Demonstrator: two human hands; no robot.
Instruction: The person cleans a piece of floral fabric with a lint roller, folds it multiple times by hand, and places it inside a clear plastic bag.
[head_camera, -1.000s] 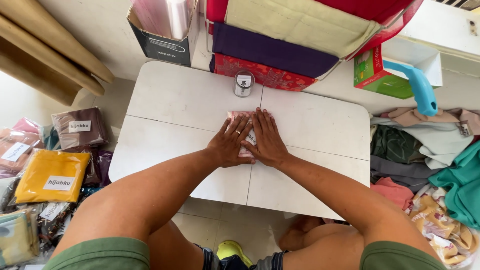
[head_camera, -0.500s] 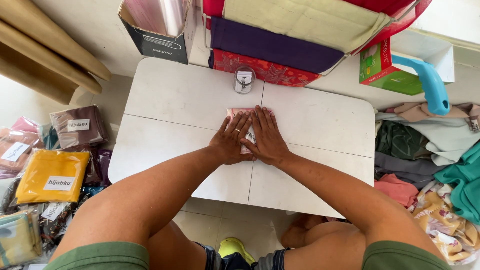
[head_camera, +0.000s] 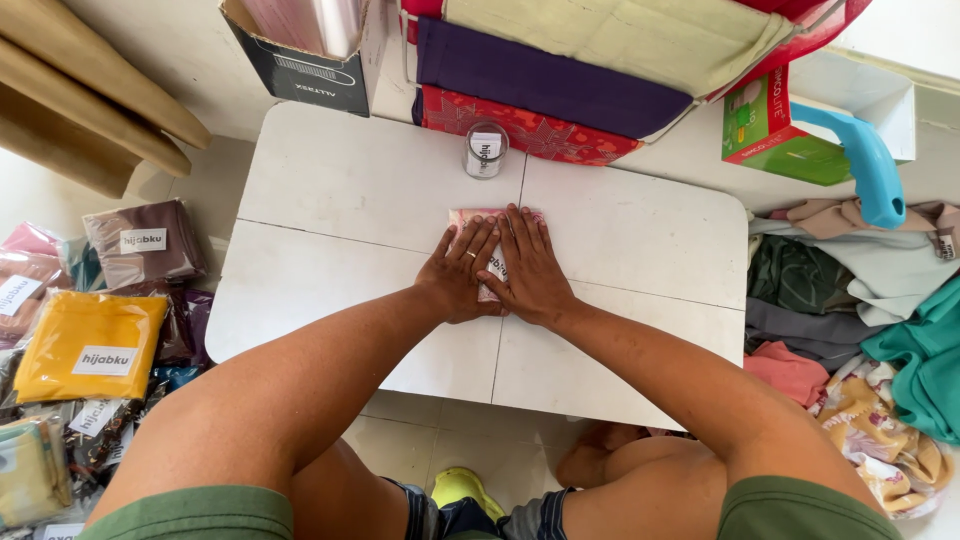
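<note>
White low table (head_camera: 350, 200) holds a small pink packet of folded cloth (head_camera: 478, 216), pressed flat under the open left hand (head_camera: 462, 272) and right hand (head_camera: 528, 270); it looks soft, light, easiest to lift by its edges.

Free tabletop flanks both hands; the far edge is crowded.

Bare white table (head_camera: 330, 190) is seen left of the left hand (head_camera: 462, 275) and right of the right hand (head_camera: 528, 268), open for passage. Just beyond the fingertips a small clear jar (head_camera: 486, 150) stands in the way; behind it, stacked folded fabrics (head_camera: 550, 85) and a dark cardboard box (head_camera: 305, 55) close off the far side.
</note>
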